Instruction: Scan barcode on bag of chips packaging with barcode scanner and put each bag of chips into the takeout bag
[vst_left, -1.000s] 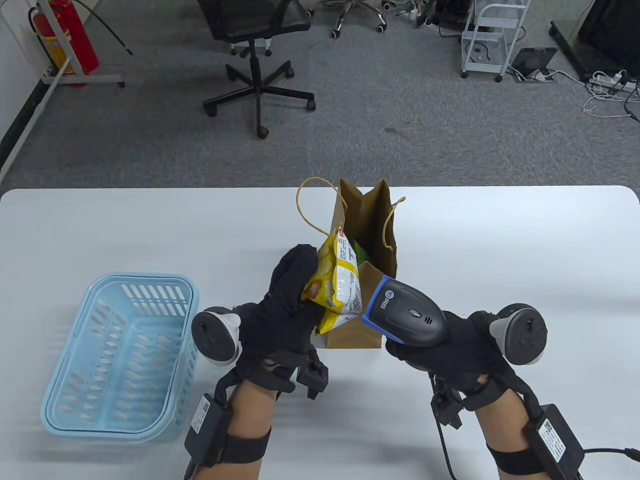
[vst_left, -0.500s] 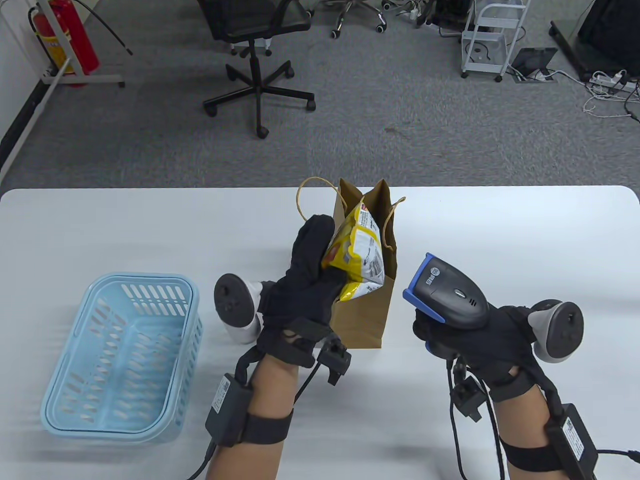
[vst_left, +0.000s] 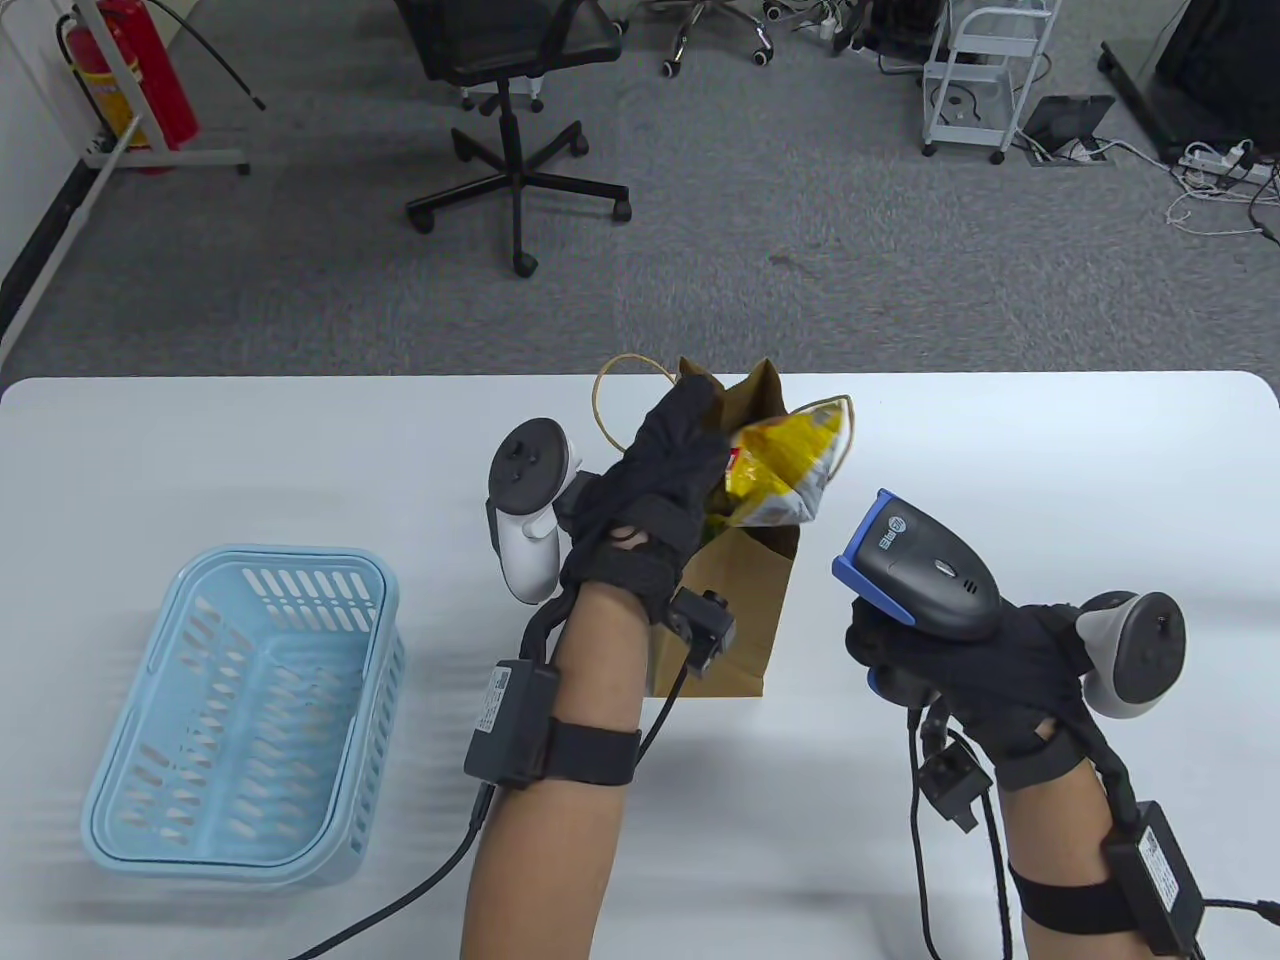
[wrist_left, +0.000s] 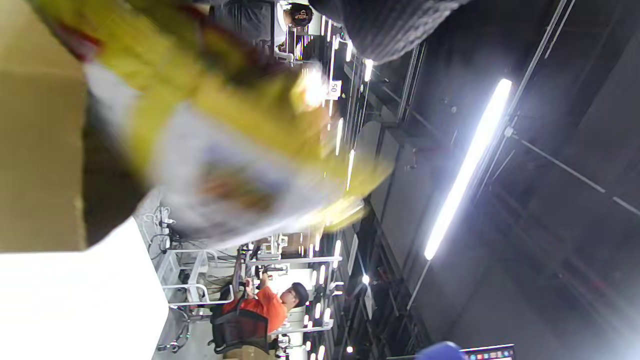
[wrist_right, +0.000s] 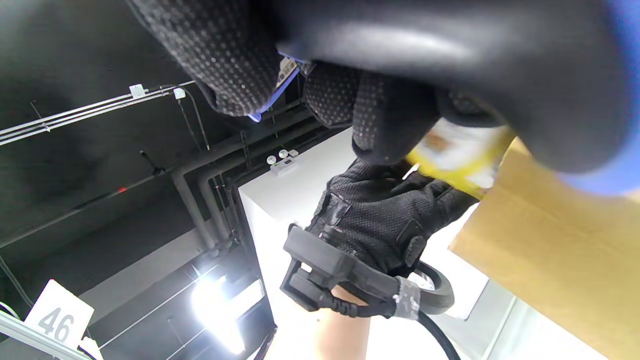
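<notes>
While left hand (vst_left: 650, 490) grips one chip bag (vst_left: 785, 465) over one takeout bag (vst_left: 735, 620) | right hand (vst_left: 960, 670) grips one scanner (vst_left: 920, 580)

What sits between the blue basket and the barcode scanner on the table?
In the table view, the left hand and the brown takeout bag lie between the blue basket and the barcode scanner; the hand holds a yellow chip bag at the bag's mouth.

Grey carpet (vst_left: 300, 270); black office chair (vst_left: 515, 120); red extinguisher (vst_left: 145, 70); perhaps a white trolley (vst_left: 985, 70).
</notes>
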